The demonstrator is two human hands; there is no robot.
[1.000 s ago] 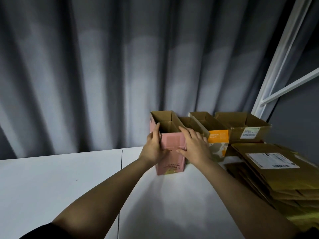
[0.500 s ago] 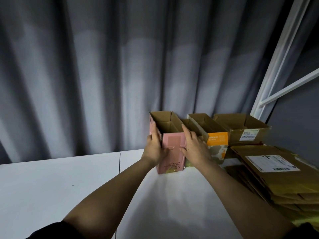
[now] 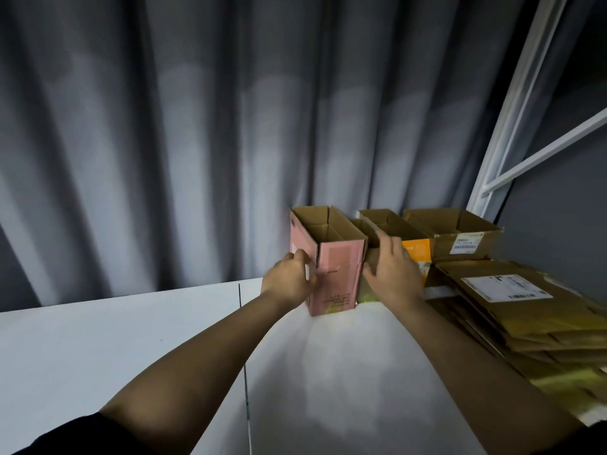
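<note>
Right hand [image 3: 391, 274] has shifted off pink carton [image 3: 336, 274], fingers spread on adjacent brown carton [image 3: 370, 257]; left hand [image 3: 289, 280] grips pink carton's corner. Likely aligning.

bare table [image 3: 131, 349] left, flattened cartons [image 3: 525, 316] crowding right

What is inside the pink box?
Only bare brown cardboard shows inside the pink box: its inner walls and a folded flap near the back. Its near wall covers the bottom, so anything lying down there cannot be seen.

Open box [image 3: 338, 274] on table [image 3: 131, 339], before curtain [image 3: 197, 142]; further boxes [image 3: 460, 234] right, seemingly touching; flattened stack [image 3: 525, 310] nearer, right.
</note>
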